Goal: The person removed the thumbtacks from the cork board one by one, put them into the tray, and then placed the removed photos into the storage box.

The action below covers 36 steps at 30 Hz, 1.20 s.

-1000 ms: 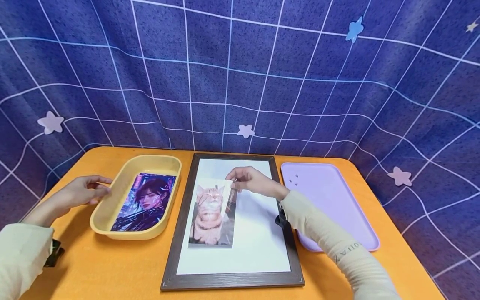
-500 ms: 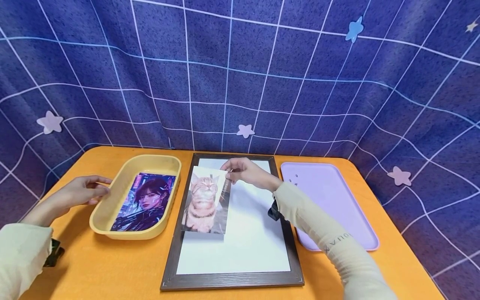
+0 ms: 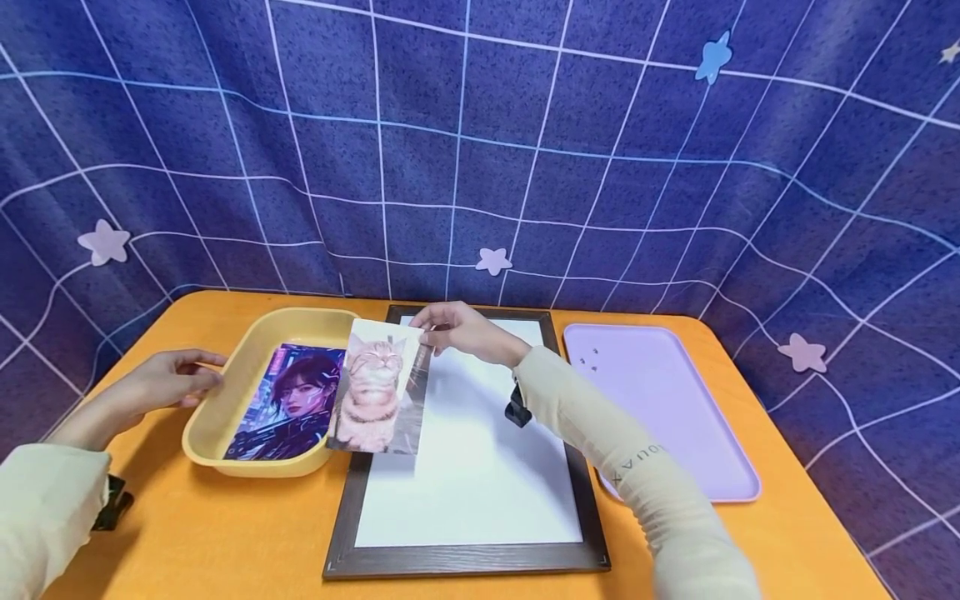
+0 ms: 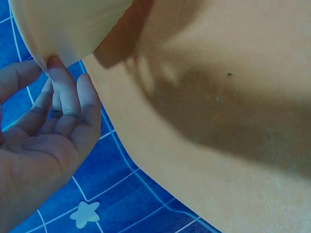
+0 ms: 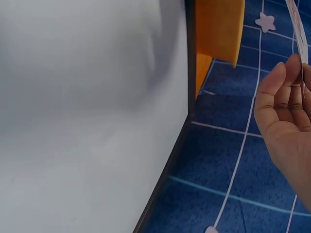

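My right hand [image 3: 468,331] pinches a photo print of a cat [image 3: 375,392] by its top right corner. The print hangs tilted above the left side of a dark-framed white board [image 3: 487,467], its left edge overlapping the yellow tray [image 3: 206,442] in the head view. In the right wrist view the print [image 5: 297,29] shows edge-on between thumb and fingers. My left hand [image 3: 161,383] is at the tray's left rim, its relaxed fingertips touching the outer wall. Inside the tray lies a purple-blue print of a dark-haired figure [image 3: 292,408].
To the right stands a lilac tray [image 3: 667,400] with several small dark marks or pieces [image 3: 592,360] near its far left corner. All stands on an orange table [image 3: 210,533], with a blue grid-patterned curtain [image 3: 420,150] behind.
My right hand has lifted the cat print off the white board and carried it left, towards the yellow tray. The left hand has stayed at the tray's rim.
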Each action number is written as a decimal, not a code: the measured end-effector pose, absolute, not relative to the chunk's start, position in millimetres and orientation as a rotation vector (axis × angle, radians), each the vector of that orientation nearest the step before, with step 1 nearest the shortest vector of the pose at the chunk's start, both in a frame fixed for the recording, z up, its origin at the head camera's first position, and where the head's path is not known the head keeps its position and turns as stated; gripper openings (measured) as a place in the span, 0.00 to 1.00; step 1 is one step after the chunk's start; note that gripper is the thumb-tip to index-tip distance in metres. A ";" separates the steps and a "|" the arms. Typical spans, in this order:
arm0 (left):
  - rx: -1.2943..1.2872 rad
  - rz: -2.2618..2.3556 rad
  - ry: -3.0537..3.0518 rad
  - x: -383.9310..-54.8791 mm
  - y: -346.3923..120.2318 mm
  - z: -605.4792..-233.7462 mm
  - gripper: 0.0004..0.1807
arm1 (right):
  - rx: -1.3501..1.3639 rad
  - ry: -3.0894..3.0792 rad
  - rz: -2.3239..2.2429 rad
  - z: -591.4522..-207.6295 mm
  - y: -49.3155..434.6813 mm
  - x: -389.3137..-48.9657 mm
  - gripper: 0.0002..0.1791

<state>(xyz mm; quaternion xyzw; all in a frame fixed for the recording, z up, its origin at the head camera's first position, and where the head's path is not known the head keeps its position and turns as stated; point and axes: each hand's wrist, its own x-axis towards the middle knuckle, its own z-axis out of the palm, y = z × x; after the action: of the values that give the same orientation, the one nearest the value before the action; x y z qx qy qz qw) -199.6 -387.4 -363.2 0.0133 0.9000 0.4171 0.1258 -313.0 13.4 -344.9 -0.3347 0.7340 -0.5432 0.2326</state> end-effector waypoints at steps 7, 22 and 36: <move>0.025 1.194 2.630 -200.7 -386.0 -362.1 0.28 | -0.888 2.020 -1.504 -344.1 -10.2 -313.8 0.13; 0.008 1.193 2.620 -203.1 -387.5 -366.2 0.29 | -0.784 2.020 -1.577 -343.0 -64.9 -317.9 0.12; -0.022 1.214 2.600 -204.4 -388.9 -366.4 0.29 | -0.799 2.067 -1.583 -347.0 -101.6 -310.6 0.11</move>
<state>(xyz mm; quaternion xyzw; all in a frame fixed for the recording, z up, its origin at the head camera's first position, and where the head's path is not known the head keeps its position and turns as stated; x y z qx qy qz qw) -204.4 -388.9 -366.4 -0.0075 0.8977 0.4191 0.1359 -310.6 -101.6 -347.0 -0.2869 0.7425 -0.5687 0.2074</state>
